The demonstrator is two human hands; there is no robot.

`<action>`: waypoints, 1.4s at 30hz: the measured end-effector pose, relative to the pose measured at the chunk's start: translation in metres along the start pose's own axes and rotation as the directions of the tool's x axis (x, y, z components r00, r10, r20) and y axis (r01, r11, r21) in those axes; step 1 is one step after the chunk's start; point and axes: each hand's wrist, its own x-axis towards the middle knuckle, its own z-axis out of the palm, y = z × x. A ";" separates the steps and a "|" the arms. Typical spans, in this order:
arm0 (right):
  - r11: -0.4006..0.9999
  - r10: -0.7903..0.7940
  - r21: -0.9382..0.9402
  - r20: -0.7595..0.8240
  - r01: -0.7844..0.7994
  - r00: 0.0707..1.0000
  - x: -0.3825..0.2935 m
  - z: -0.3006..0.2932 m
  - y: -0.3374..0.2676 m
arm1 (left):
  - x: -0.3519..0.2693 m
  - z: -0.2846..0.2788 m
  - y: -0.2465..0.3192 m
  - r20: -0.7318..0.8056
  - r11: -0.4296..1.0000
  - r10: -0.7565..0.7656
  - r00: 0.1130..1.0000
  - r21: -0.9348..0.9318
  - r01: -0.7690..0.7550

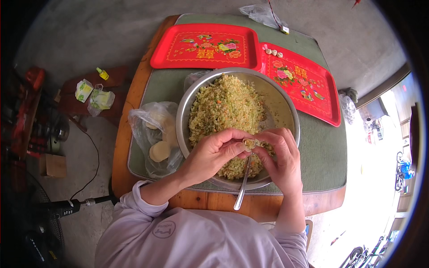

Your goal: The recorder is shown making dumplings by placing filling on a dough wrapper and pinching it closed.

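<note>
Between both hands is a small filled dumpling (249, 144), its top partly gathered and some filling showing. My left hand (219, 150) pinches it from the left, my right hand (281, 150) from the right. They are above a large steel bowl (180, 115) heaped with chopped vegetable filling (224, 107). A metal spoon (243, 187) leans in the filling, its handle over the near rim. Left of the bowl, a clear plastic bag (140, 117) holds round dough wrappers (160, 151). Small finished dumplings (274, 52) sit at the top corner of the right red tray (301, 80).
Another red tray (161, 43) lies behind the bowl on the green-covered wooden table (321, 150). A plastic bag (261, 15) lies at the far edge. To the left are a bench (72, 104) with packets and a yellow bottle (103, 73), and a fan (63, 209).
</note>
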 end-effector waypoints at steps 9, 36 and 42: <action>0.996 0.008 0.089 0.045 -0.012 0.999 -0.002 -0.001 0.002 | 0.002 -0.002 0.003 0.005 0.999 0.044 0.999 -0.032 -0.044; 0.998 0.018 -0.063 0.043 -0.015 0.999 -0.004 0.005 -0.005 | 0.002 -0.001 0.003 -0.134 0.739 0.379 0.916 0.639 -0.212; 0.981 0.157 0.114 0.040 -0.160 0.987 -0.007 0.005 -0.005 | 0.005 -0.009 0.011 0.031 0.399 0.560 0.828 0.865 -0.303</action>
